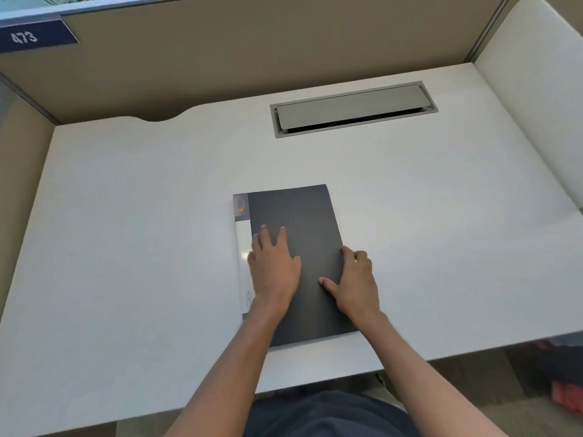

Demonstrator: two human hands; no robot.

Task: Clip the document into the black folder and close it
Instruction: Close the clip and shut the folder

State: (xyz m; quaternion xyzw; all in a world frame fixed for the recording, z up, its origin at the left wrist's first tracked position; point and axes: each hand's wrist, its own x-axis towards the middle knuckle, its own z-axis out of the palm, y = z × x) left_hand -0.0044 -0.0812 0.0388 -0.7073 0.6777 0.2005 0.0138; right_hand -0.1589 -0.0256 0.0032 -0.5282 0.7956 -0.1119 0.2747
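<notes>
The black folder [299, 222] lies shut and flat on the white desk [132, 216], its white spine label along the left edge. My left hand [273, 264] rests flat on the cover near the spine, fingers spread. My right hand [355, 279] sits at the folder's right edge, thumb on top of the cover and fingers curled over the edge. No document is visible; whatever is inside the folder is hidden by the cover.
A grey cable-port flap [353, 108] is set into the desk behind the folder. Tan partition walls [252, 52] enclose the back and left, with a blue "473" label [28, 37] at upper left. A white panel [536, 89] stands on the right. The desk's front edge is close to my body.
</notes>
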